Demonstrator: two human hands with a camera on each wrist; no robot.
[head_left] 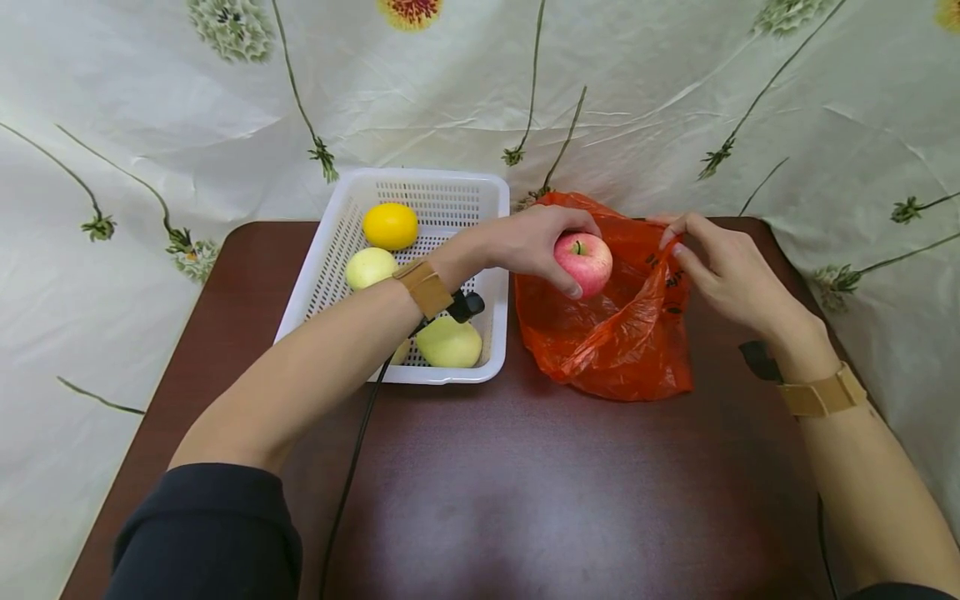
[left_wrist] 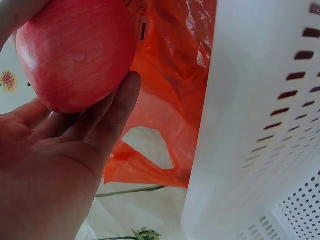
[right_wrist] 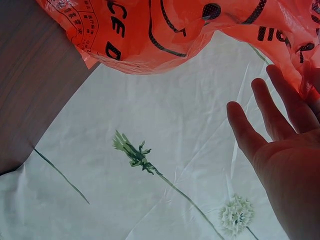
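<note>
A red apple (head_left: 583, 265) is gripped between the thumb and fingers of my left hand (head_left: 534, 242), over the red plastic bag (head_left: 622, 350). In the left wrist view the apple (left_wrist: 80, 55) rests against the fingers, with one of the bag's handle holes behind. The thumb and index finger of my right hand (head_left: 723, 267) pinch the bag's right edge. Its other fingers extend past the plastic in the right wrist view, where black print shows on the bag (right_wrist: 145, 35).
Left of the bag stands a white plastic basket (head_left: 497, 333). In it lie a yellow lemon-like fruit (head_left: 390, 226), a pale yellow-green round fruit (head_left: 371, 267) and a larger pale green one (head_left: 450, 343). A cable (head_left: 352, 471) crosses the dark wooden table (head_left: 525, 492). Floral cloth (head_left: 450, 92) hangs behind.
</note>
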